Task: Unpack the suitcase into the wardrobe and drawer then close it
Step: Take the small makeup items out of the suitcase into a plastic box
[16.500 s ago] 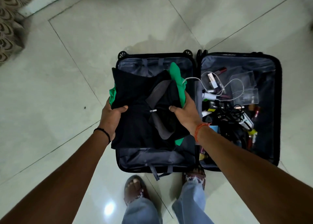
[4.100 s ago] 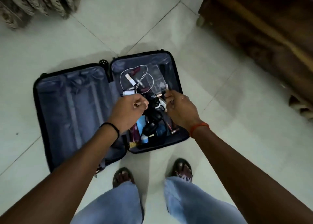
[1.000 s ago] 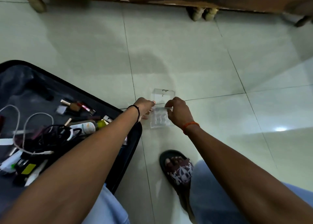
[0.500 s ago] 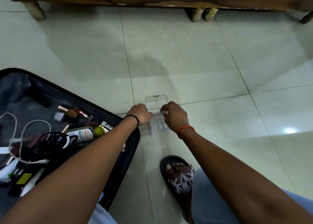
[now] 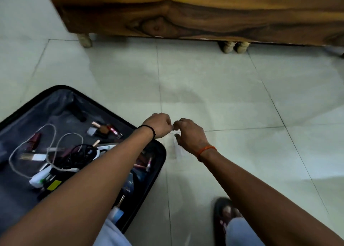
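The open black suitcase (image 5: 157, 164) lies on the floor at the left. Its grey-lined half holds a white cable (image 5: 55, 145), a black cable, lipsticks (image 5: 111, 129) and small tubes. My left hand (image 5: 158, 125) and my right hand (image 5: 189, 134) meet over the tiles just right of the suitcase, fingers pinched together. A small clear plastic case (image 5: 176, 149) hangs blurred below my right hand, and both hands seem to grip its top edge.
A dark wooden piece of furniture (image 5: 186, 13) on short legs (image 5: 84, 40) spans the far side. Pale floor tiles (image 5: 223, 97) lie between it and my hands. My sandalled foot (image 5: 223, 214) and jeans are at the bottom.
The view has tilted up, showing more of the wooden furniture. My hands have closed in on each other, and the clear case now hangs mostly hidden under my right hand.
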